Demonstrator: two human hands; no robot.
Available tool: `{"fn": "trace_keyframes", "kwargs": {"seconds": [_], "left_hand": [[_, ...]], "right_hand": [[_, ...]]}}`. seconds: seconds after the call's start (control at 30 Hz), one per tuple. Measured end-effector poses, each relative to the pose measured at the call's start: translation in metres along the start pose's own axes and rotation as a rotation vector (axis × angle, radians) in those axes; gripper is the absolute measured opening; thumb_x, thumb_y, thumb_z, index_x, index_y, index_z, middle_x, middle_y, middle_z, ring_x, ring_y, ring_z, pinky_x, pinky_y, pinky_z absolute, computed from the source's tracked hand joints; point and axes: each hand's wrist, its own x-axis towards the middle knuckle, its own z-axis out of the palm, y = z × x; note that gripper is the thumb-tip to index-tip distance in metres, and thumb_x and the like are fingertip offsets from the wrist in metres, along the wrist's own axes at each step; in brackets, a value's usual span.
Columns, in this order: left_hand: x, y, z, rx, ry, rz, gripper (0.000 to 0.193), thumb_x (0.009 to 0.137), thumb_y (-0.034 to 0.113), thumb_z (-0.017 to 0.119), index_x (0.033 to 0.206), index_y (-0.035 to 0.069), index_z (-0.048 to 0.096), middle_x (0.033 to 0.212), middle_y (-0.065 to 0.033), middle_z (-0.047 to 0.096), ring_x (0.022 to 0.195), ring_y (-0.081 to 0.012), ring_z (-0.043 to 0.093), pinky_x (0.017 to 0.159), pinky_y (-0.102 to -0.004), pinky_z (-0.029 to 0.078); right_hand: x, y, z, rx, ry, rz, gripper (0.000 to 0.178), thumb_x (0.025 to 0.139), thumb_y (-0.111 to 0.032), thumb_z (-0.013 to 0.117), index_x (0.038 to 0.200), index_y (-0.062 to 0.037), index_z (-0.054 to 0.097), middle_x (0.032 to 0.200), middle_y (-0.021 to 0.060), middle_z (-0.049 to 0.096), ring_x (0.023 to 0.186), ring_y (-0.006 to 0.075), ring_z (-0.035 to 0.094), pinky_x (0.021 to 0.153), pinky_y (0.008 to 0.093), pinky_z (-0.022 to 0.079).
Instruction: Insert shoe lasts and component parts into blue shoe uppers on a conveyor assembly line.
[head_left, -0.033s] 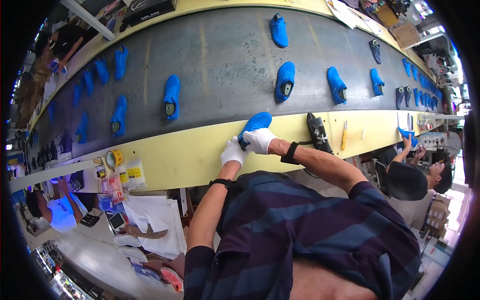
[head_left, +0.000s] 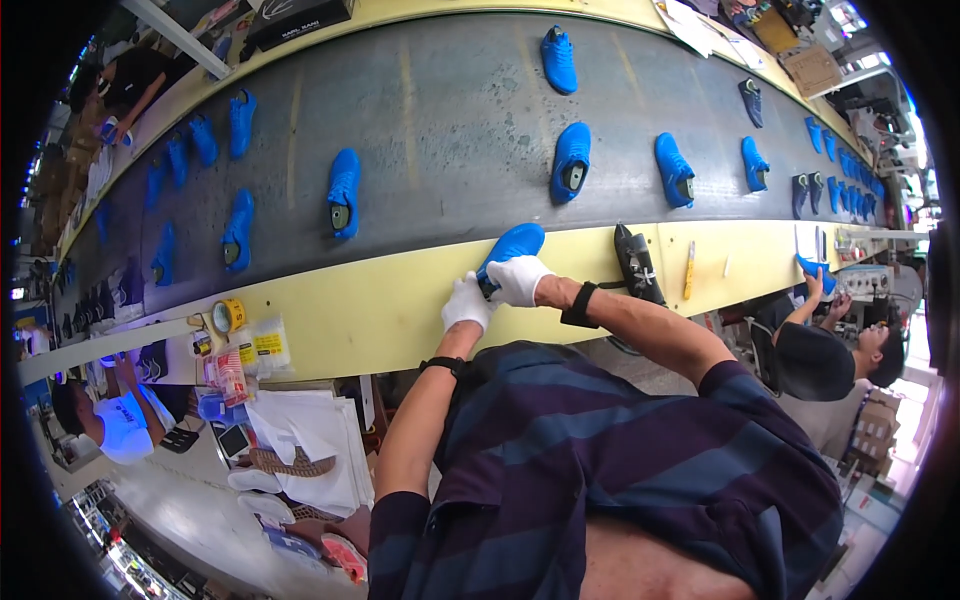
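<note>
A blue shoe [head_left: 519,241] lies in front of me at the far edge of the yellow ledge [head_left: 400,310], its toe pointing away to the right. White gloves cover both hands. My left hand [head_left: 466,304] grips the shoe's heel end, its fingers closed at the opening. Across the shoe's upper rests my right hand [head_left: 518,280], fingers wrapped round its side. The dark inside of the shoe shows only between the two gloves. To the right of my right hand, a black shoe-shaped tool [head_left: 637,262] sits on the ledge.
Beyond the ledge runs a grey conveyor belt [head_left: 450,130] bearing several blue shoes [head_left: 571,160]. A yellow cutter [head_left: 690,270] lies right; a tape roll [head_left: 229,316] and plastic bags [head_left: 262,346] lie left. Co-workers are at the right [head_left: 815,350] and left [head_left: 122,425].
</note>
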Motion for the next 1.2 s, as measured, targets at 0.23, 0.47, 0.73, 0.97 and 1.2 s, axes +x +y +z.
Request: {"fn": "trace_keyframes", "kwargs": {"seconds": [0.23,0.47,0.73,0.97,1.2], "left_hand": [[0.009,-0.001,0.012,0.035,0.068,0.023,0.055,0.089,0.040,0.078,0.130,0.011,0.055,0.129,-0.0203,0.062,0.114,-0.0412,0.069,0.093,-0.0517,0.057],[0.020,-0.002,0.023,0.059,0.148,0.080,0.038,0.099,0.034,0.063,0.126,0.009,0.055,0.131,-0.0218,0.062,0.110,-0.0410,0.071,0.091,-0.0515,0.058],[0.034,-0.011,0.037,0.173,0.067,0.103,0.054,0.097,0.035,0.065,0.142,0.011,0.046,0.138,-0.0219,0.059,0.112,-0.0415,0.071,0.090,-0.0493,0.061],[0.040,-0.031,0.024,-0.200,-0.138,0.163,0.069,0.094,0.044,0.073,0.149,0.011,0.047,0.128,-0.0195,0.066,0.088,-0.0322,0.076,0.071,-0.0442,0.062],[0.048,-0.040,0.040,-0.684,-0.382,0.033,0.045,0.106,0.028,0.060,0.142,0.003,0.051,0.116,-0.0156,0.071,0.069,-0.0254,0.074,0.052,-0.0339,0.059]], "right_hand": [[0.016,-0.007,0.015,0.000,-0.029,0.201,0.019,0.080,-0.018,0.068,0.085,-0.0024,0.076,0.077,0.0256,0.073,0.073,0.0433,0.074,0.066,0.0501,0.059],[0.012,-0.016,0.018,-0.036,0.000,0.284,0.015,0.081,-0.015,0.066,0.083,-0.0028,0.074,0.075,0.0238,0.072,0.071,0.0426,0.074,0.065,0.0509,0.059],[-0.015,-0.033,0.032,-0.063,0.028,0.300,0.023,0.092,-0.013,0.062,0.113,-0.0031,0.064,0.094,0.0202,0.075,0.081,0.0405,0.075,0.070,0.0525,0.060],[-0.125,0.049,-0.022,0.087,0.642,0.260,0.020,0.090,-0.010,0.066,0.110,-0.0065,0.071,0.095,0.0173,0.073,0.087,0.0385,0.072,0.079,0.0476,0.058],[-0.180,0.176,-0.026,0.048,0.815,0.789,0.039,0.091,-0.027,0.077,0.119,-0.0022,0.065,0.116,0.0233,0.070,0.109,0.0388,0.068,0.094,0.0452,0.053]]}}
